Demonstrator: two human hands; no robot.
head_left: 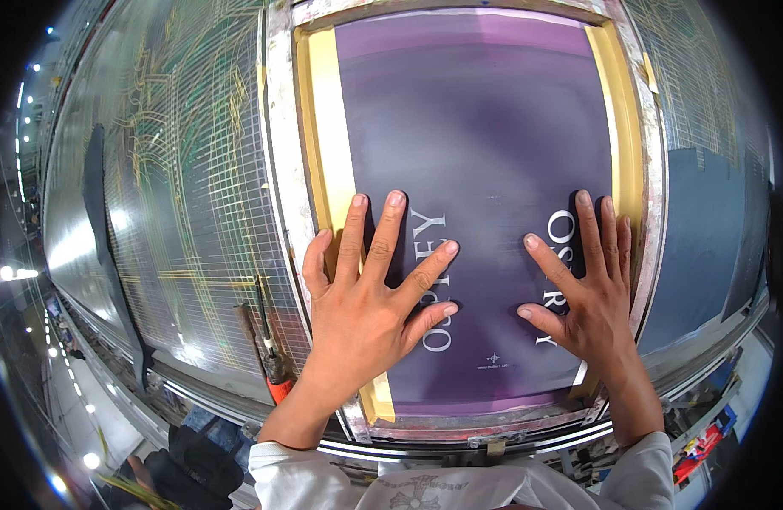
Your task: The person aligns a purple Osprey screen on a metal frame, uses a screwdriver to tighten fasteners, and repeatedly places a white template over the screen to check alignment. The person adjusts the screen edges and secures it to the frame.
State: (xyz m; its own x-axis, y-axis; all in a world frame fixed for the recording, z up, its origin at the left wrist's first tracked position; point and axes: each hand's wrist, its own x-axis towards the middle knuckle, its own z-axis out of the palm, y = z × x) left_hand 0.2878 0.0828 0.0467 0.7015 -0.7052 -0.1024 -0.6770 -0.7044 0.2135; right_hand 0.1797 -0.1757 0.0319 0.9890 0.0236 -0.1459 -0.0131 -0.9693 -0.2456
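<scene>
A screen-printing frame (281, 178) with pale, stained bars lies in front of me. Across it stretches a purple screen (476, 144) bearing large white letters and a small white emblem. Yellow tape strips (330, 127) run down both inner sides. My left hand (361, 293) rests palm down on the left part of the screen, its fingers spread, the little finger over the tape edge. Over the right part lies my right hand (591, 293), also palm down with fingers stretched out. I see nothing held in either one.
Left of the frame, a glossy table (187, 195) carries a grid of coloured lines. Slim tools, one with a red end (280, 391), lie against the frame's left side. Dark sheets (697, 246) lie at the right. A metal rail (459, 453) runs along the near edge.
</scene>
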